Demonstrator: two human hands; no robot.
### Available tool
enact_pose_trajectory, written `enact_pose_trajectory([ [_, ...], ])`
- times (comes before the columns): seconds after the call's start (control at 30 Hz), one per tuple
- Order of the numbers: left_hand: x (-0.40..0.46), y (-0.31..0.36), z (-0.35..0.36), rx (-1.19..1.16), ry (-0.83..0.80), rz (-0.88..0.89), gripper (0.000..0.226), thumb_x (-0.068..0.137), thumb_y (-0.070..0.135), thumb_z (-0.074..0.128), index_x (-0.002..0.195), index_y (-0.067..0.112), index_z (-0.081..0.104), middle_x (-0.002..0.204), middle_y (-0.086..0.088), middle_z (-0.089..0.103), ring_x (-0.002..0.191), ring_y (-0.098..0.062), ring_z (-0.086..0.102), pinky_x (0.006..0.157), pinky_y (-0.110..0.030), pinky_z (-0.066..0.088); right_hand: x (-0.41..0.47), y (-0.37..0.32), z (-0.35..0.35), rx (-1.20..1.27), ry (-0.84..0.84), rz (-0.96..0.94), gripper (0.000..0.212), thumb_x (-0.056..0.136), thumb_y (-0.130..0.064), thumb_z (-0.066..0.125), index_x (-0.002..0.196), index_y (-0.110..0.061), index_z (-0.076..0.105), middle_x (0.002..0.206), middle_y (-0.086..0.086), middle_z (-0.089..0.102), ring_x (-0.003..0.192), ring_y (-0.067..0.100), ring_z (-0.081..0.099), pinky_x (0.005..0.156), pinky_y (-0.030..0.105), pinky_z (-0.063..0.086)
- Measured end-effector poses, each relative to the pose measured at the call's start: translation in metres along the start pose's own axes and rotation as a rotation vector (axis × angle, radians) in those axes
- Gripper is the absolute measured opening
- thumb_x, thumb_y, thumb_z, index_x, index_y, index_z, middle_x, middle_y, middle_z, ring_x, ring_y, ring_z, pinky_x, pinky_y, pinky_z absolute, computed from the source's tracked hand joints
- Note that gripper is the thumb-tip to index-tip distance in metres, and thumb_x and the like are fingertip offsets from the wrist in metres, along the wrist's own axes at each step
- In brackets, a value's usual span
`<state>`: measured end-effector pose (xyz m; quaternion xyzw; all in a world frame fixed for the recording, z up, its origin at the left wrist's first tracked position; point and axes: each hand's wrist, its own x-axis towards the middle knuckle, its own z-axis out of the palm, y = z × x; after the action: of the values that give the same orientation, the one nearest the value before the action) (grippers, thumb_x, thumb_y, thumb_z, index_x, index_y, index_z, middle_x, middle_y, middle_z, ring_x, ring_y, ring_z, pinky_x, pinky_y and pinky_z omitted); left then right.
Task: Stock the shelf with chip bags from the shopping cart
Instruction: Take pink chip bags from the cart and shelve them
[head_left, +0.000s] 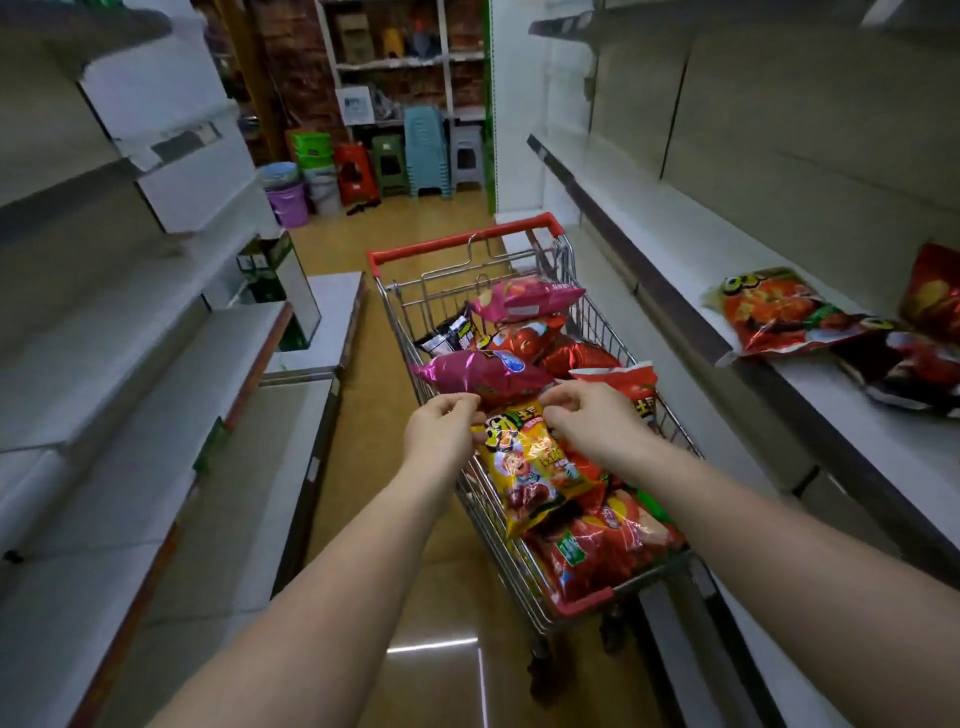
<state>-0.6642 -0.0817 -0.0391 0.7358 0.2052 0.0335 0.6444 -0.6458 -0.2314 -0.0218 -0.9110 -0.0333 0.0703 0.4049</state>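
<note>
Both hands mid-frame over cart (582, 605): left hand (441, 434) and right hand (592, 421) pinch top edge of yellow chip bag (530, 467); red bags (779, 312) on shelf (675, 249) at right.

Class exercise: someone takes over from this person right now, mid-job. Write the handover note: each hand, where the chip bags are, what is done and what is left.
Left hand: pinches the top edge of the yellow foil chip bag.
Right hand: pinches the same edge; the bag still lies in the cart.
Red-handled wire shopping cart: holds the glossy pink bag, another pink bag, several red bags and a black one.
Done: a few red bags lie flat on the white right-hand shelf.
Left: lift the yellow bag to the shelf, then the rest of the cart.
</note>
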Motion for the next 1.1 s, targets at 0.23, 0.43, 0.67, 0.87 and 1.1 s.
enact_pose_trajectory([
  [0.23, 0.077, -0.002, 0.023, 0.034, -0.030, -0.090, 0.016, 0.097, 0.027, 0.050, 0.102, 0.016, 0.061, 0.104, -0.009, 0.065, 0.093, -0.024, 0.063, 0.082, -0.038, 0.052, 0.073, 0.014, 0.009, 0.025, -0.024, 0.056, 0.027, 0.093, -0.018, 0.050, 0.117, -0.017, 0.062, 0.112, 0.000, 0.061, 0.092, 0.015, 0.056, 0.075, 0.024, 0.042],
  [0.43, 0.142, 0.000, 0.049, 0.002, 0.073, -0.193, 0.026, 0.096, 0.027, 0.051, 0.119, 0.014, 0.053, 0.101, -0.005, 0.057, 0.073, -0.014, 0.058, 0.078, -0.042, 0.055, 0.156, 0.032, 0.015, 0.044, -0.094, 0.044, 0.026, 0.092, -0.019, 0.052, 0.115, -0.017, 0.064, 0.105, 0.004, 0.065, 0.095, 0.019, 0.059, 0.077, 0.027, 0.044],
  [0.67, 0.216, -0.011, 0.076, 0.014, 0.159, -0.390, 0.042, 0.087, 0.039, 0.061, 0.123, 0.022, 0.048, 0.126, -0.012, 0.055, 0.105, -0.034, 0.061, 0.062, -0.034, 0.053, 0.236, 0.049, 0.024, -0.023, -0.175, 0.052, 0.025, 0.093, -0.020, 0.050, 0.114, -0.016, 0.065, 0.113, 0.005, 0.065, 0.101, 0.022, 0.059, 0.079, 0.027, 0.043],
  [0.87, 0.252, -0.031, 0.084, -0.104, 0.164, -0.539, 0.088, 0.057, 0.054, 0.066, 0.135, 0.022, 0.042, 0.126, -0.014, 0.056, 0.100, -0.038, 0.064, 0.074, -0.053, 0.057, 0.269, 0.066, 0.043, -0.077, -0.222, 0.095, 0.029, 0.094, -0.024, 0.050, 0.120, -0.016, 0.061, 0.122, 0.006, 0.062, 0.112, 0.024, 0.055, 0.088, 0.029, 0.042],
  [1.1, 0.274, -0.044, 0.089, -0.118, 0.142, -0.615, 0.102, 0.070, 0.050, 0.075, 0.146, 0.033, 0.010, 0.138, -0.018, 0.042, 0.109, -0.043, 0.058, 0.088, -0.054, 0.052, 0.286, 0.079, 0.063, -0.139, -0.272, 0.142, 0.040, 0.094, -0.033, 0.049, 0.130, -0.015, 0.051, 0.131, 0.007, 0.055, 0.120, 0.025, 0.050, 0.092, 0.031, 0.040],
])
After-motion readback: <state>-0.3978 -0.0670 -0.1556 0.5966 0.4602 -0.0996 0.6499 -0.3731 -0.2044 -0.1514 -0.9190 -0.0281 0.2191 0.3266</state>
